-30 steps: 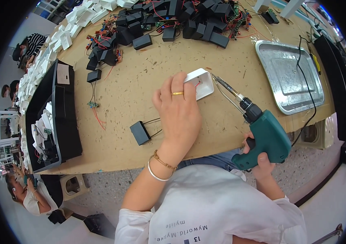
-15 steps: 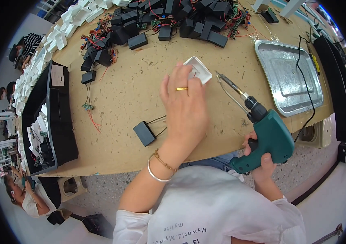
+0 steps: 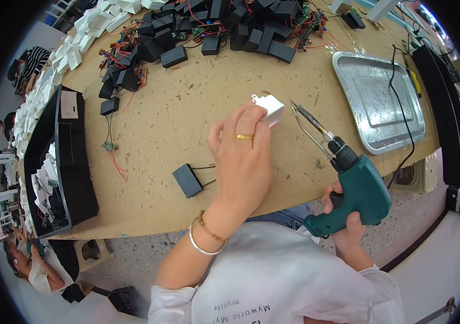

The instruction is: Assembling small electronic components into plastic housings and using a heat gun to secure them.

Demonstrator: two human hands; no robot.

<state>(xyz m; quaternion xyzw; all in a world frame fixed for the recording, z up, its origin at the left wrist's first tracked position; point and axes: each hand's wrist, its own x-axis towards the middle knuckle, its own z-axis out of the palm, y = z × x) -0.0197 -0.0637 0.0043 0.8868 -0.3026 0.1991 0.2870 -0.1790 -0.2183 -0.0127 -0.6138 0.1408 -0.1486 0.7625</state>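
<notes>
Between the fingers of my left hand (image 3: 242, 159) is a white plastic plug housing (image 3: 272, 109), held just above the cardboard-coloured tabletop. Its closed outer side is up, and small metal prongs stick out at its far left corner. My right hand (image 3: 350, 231) grips the handle of a green soldering gun (image 3: 367, 189), a finger at its black trigger. The gun's iron tip and a thin curved tube point up and left, a little right of the housing and apart from it. A black rectangular block (image 3: 187, 181) lies left of my left wrist, its two dark wires running under that hand.
Across the far side is a pile of black blocks (image 3: 251, 38) with circuit boards and red wires. White housings (image 3: 70, 56) line the left edge behind a black bin (image 3: 73, 156). A metal tray (image 3: 357, 102) with a cable over it is at right. Other people sit further left.
My left hand has turned the white housing over, from hollow side up to closed side up, and drawn slightly toward me. My right hand still grips the soldering gun in nearly the same place.
</notes>
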